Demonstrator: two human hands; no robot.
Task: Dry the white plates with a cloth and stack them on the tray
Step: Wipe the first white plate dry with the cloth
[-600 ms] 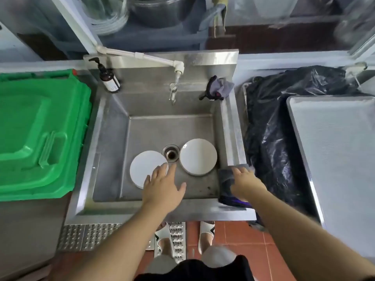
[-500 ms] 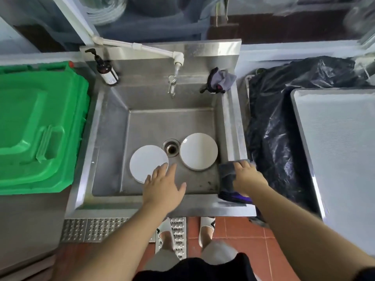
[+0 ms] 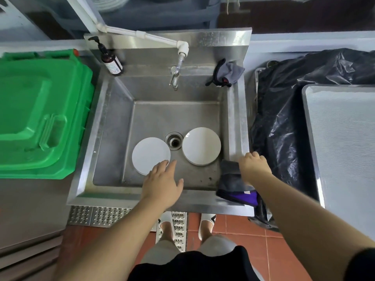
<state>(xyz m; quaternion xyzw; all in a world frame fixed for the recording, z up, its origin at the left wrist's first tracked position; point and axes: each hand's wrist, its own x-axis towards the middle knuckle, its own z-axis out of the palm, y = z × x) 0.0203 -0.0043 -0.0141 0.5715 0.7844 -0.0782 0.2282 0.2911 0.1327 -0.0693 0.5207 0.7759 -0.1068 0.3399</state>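
Your left hand reaches flat-fingered over the near edge of the left plate in the sink; curl under its rim to lift. Your right hand grips the cloth on the sink's edge; bring it across. The other plate lies beside the drain, the tray waits right.

I am standing in a working kitchen's wash-up corner, facing a deep stainless steel sink with a soap bottle, a green bin and a metal tray.
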